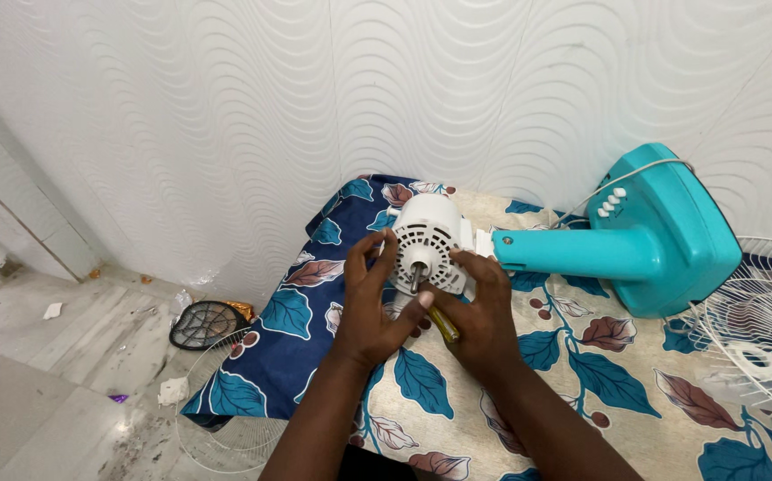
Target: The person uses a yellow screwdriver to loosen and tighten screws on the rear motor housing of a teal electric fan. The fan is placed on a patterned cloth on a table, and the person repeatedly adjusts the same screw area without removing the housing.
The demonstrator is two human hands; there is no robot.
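White wavy wall panels back a bed spread with a leaf-print sheet [582,356]. At its middle, the left hand [370,307] cups the white fan motor [429,239], fingers curled on its vented face. The right hand [479,312] pinches a yellow-handled screwdriver [444,325] while steadying the housing. Keeping the motor braced and the tool square looks wise. The motor joins a teal fan stand [644,240], with a wire grille [760,330] far right.
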